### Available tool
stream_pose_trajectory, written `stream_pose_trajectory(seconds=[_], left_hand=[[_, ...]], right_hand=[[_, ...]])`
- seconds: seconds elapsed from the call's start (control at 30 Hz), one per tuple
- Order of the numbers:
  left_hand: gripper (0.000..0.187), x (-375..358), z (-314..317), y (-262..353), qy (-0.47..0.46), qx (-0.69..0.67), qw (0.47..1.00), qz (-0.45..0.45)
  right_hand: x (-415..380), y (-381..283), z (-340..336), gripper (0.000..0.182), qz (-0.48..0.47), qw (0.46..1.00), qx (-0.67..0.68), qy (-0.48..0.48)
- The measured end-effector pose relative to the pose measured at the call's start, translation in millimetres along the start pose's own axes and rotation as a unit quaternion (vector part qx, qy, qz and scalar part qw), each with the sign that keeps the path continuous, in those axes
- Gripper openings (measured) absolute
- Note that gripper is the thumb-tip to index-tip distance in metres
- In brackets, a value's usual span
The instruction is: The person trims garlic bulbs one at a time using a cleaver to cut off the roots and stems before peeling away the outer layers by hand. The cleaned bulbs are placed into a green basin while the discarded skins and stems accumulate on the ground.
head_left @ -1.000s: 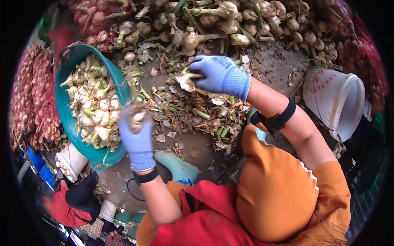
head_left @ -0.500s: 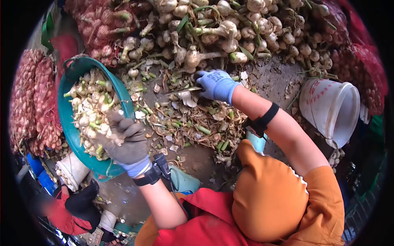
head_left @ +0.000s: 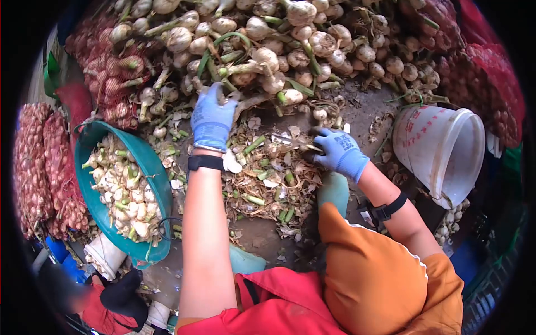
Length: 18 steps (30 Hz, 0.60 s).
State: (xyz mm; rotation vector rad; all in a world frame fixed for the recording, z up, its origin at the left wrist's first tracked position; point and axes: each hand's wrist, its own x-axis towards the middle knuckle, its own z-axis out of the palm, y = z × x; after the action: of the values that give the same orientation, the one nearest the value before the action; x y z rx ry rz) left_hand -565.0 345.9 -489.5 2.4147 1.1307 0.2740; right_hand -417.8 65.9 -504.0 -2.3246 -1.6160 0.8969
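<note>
My left hand (head_left: pixel 214 118), in a blue glove with dark palm, reaches into the near edge of a heap of garlic (head_left: pixel 312 42). Its fingers are closed around a garlic bulb, mostly hidden by the glove, whose pale stem (head_left: pixel 254 103) sticks out to the right. My right hand (head_left: pixel 338 149), gloved alike, grips a knife (head_left: pixel 293 140) with its thin blade pointing left, just above the trimmings. Beneath the hands lies a spread of dry skins and cut green stems (head_left: pixel 273 184). Trimmed garlic bulbs (head_left: pixel 125 190) fill part of a green tub (head_left: pixel 163 187) at left.
A white bucket (head_left: pixel 424 139) lies tipped at right. Red net sacks of garlic (head_left: pixel 42 167) stand at far left, with more net sacks (head_left: pixel 486 89) at upper right. Another person (head_left: pixel 109 304) sits at lower left by a white bucket (head_left: pixel 105 254).
My left hand has gone from over the green tub to the garlic heap and closed on a bulb there. My right hand keeps the knife. The view has shifted.
</note>
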Motion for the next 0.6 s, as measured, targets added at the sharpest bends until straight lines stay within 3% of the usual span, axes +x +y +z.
stream_pose_trajectory(seconds=[0.07, 0.1, 0.13, 0.2, 0.23, 0.27, 0.33, 0.37, 0.4, 0.47, 0.5, 0.53, 0.6], left_hand=[[0.051, 1, -4, -4, 0.014, -0.213, 0.974, -0.071], [0.039, -1, 7, -33, -0.011, -0.348, 0.924, -0.155], [0.026, -13, -14, -20, -0.008, -0.441, 0.857, -0.265], [0.03, -39, -32, -12, 0.051, -0.579, 0.773, -0.254], [0.03, -48, -38, -4, 0.051, -0.577, 0.775, -0.252], [0.025, -58, -43, 7, 0.041, -0.657, 0.705, -0.265], [0.014, -73, -55, 29, -0.021, -0.768, 0.577, -0.276], [0.012, -81, -55, 33, -0.031, -0.782, 0.553, -0.286], [0.011, -90, -53, 40, -0.042, -0.795, 0.528, -0.295], [0.011, -104, -57, 76, -0.025, -0.756, 0.569, -0.321], [0.011, -113, -56, 92, -0.013, -0.741, 0.574, -0.35], [0.011, -123, -54, 106, -0.002, -0.726, 0.578, -0.372], [0.012, -142, -56, 125, -0.016, -0.727, 0.579, -0.368]], right_hand=[[4, -7, -11, 0.04, 0.012, 0.997, 0.041, -0.064], [3, -6, -13, 0.039, 0.012, 0.995, 0.082, -0.052], [1, -4, -15, 0.039, 0.014, 0.995, 0.088, -0.049], [-3, -1, -22, 0.037, 0.0, 0.969, 0.247, 0.015], [-6, -5, -32, 0.036, 0.011, 0.955, 0.295, 0.03], [-10, -8, -40, 0.036, 0.009, 0.954, 0.297, 0.03], [-16, -17, -54, 0.037, 0.079, 0.846, 0.527, -0.025], [-18, -27, -63, 0.038, 0.104, 0.809, 0.578, -0.025], [-18, -34, -67, 0.038, 0.099, 0.809, 0.578, -0.025], [-19, -47, -79, 0.033, 0.082, 0.74, 0.668, -0.012], [-21, -55, -90, 0.037, 0.037, 0.736, 0.676, 0.004], [-23, -53, -91, 0.042, 0.065, 0.752, 0.655, -0.04], [-25, -57, -83, 0.048, -0.02, 0.768, 0.639, 0.041]])
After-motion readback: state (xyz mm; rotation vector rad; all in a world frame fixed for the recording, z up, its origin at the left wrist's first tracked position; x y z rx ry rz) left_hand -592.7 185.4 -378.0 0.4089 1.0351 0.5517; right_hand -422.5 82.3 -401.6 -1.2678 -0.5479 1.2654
